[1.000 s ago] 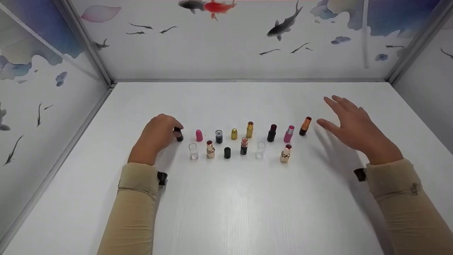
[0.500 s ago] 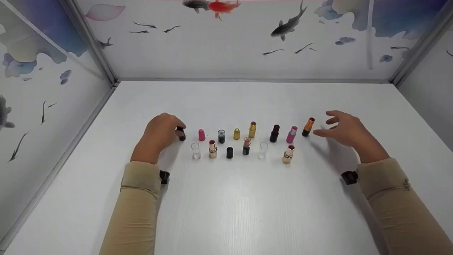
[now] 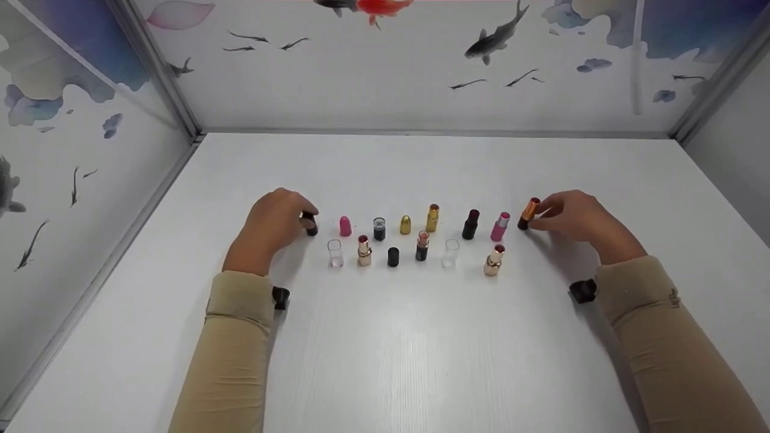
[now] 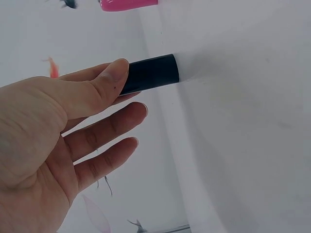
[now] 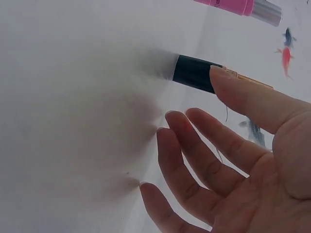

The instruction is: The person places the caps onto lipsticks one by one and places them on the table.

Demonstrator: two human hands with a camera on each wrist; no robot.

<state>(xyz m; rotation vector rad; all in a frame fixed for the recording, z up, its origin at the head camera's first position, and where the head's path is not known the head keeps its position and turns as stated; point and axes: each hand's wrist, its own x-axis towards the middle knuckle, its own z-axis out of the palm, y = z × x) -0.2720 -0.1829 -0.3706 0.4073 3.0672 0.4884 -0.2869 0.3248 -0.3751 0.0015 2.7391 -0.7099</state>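
Observation:
At the left end of the row, my left hand [image 3: 271,222] pinches a black lipstick cap [image 4: 153,74] between thumb and fingers; its lower end meets the tabletop. The other fingers extend loosely below it in the left wrist view. On the right, my right hand [image 3: 574,219] is beside an uncapped lipstick [image 3: 529,213] with a black base and copper-coloured tube, which stands upright. The thumb [image 5: 243,94] overlaps that lipstick in the right wrist view, while the other fingers are spread and gently bent, apart from it. A pink-and-silver lipstick [image 3: 500,227] stands just left of it.
Between the hands stand a pink cap [image 3: 344,226], a gold cap [image 3: 405,225], a gold lipstick [image 3: 432,218], a dark lipstick [image 3: 471,224] and a short black cap [image 3: 393,257]. Clear caps [image 3: 335,254] and rose-gold lipsticks [image 3: 494,260] are nearer. Printed walls [image 3: 409,102] enclose the white table [image 3: 385,361].
My right hand has come down and leftward to the copper-coloured lipstick, its fingers drawing closer together. The left hand keeps its pinch on the black cap. The head view has shifted slightly.

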